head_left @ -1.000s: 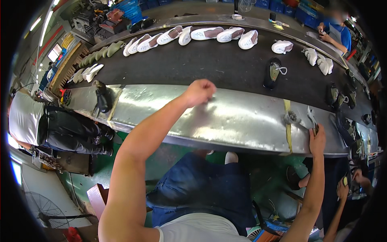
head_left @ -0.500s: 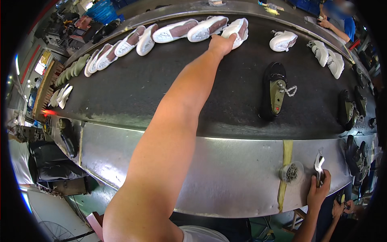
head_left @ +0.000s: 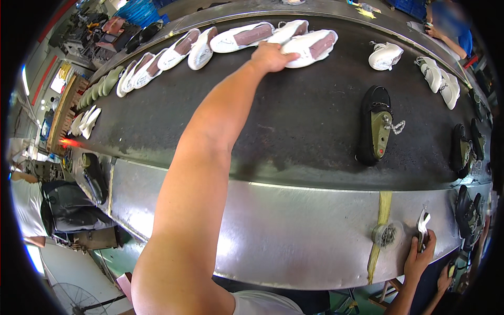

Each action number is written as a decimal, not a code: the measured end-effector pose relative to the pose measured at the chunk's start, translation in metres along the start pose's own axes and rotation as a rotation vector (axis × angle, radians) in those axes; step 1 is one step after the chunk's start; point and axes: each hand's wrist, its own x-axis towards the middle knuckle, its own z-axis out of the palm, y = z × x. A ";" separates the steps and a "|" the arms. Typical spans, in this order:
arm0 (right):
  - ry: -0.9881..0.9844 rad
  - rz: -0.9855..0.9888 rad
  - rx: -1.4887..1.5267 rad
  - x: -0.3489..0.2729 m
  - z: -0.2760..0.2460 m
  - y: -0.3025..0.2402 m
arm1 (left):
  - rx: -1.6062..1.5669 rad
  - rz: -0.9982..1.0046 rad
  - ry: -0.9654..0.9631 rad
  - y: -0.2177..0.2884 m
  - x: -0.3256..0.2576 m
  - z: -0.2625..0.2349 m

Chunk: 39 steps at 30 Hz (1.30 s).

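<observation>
My left hand [head_left: 273, 56] is stretched far across the dark belt. Its thumb and fingers grip the toe of a white shoe [head_left: 316, 48] with a brownish-pink insole. Directly behind that lies another white shoe [head_left: 287, 30], partly covered by it. At the lower right, over the metal ledge, my right hand [head_left: 419, 254] is closed around a shiny metal hand tool [head_left: 423, 227] whose exact kind is unclear. Beside that hand sits a clear round tub [head_left: 387, 235] of small grey metal bits.
A black shoe [head_left: 375, 126] on a green last with a chain lies on the belt [head_left: 294, 121]. More white shoes [head_left: 178, 50] line the far side. Black shoes [head_left: 462, 149] lie at right. A co-worker's hand [head_left: 444, 281] is close by; another person [head_left: 449, 31] works far right.
My left hand has shifted left and slightly nearer. The gripped white shoe has swung round to lie more sideways. My right hand keeps its hold on the metal tool.
</observation>
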 end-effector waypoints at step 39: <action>-0.625 -0.099 0.746 -0.376 -0.006 -0.126 | -0.788 0.214 -0.066 0.020 -0.599 -0.107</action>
